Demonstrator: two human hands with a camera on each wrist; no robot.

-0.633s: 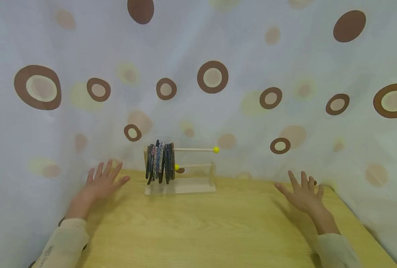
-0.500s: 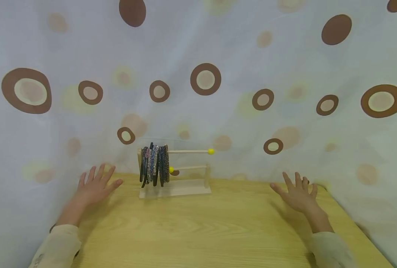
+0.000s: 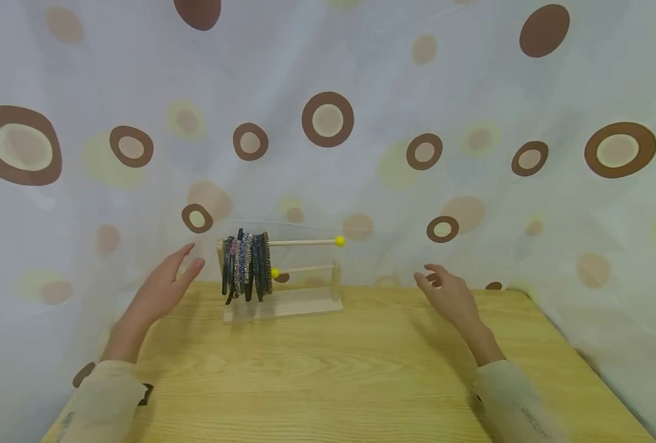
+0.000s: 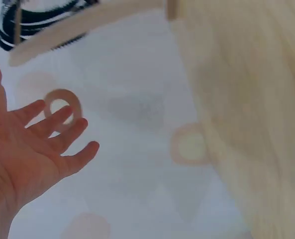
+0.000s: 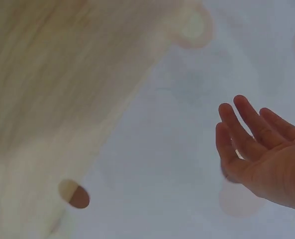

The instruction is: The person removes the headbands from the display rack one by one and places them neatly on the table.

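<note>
Several glittery headbands (image 3: 247, 266) hang close together at the left end of the upper rod of a pale wooden stand (image 3: 306, 303). Yellow balls cap the rods, one (image 3: 340, 242) at the upper right end. My left hand (image 3: 160, 292) is in the air just left of the stand, thumb apart from the fingers, holding nothing. In the left wrist view, its palm (image 4: 25, 144) shows with fingers spread, below part of the stand (image 4: 95, 24). To the right of the stand my right hand (image 3: 451, 300) hovers, fingers loosely bent and holding nothing; its palm (image 5: 271, 167) shows in the right wrist view.
The stand is near the back edge of a light wood table (image 3: 328, 375). Behind and along both sides hangs a pale curtain (image 3: 383, 74) with brown rings and dots. A dark band (image 3: 146, 394) shows at the left sleeve's cuff.
Both hands have risen from spread, palm-down poses and turned more side-on. The right hand has come left toward the stand, its fingers now drawn in. The head view has shifted slightly.
</note>
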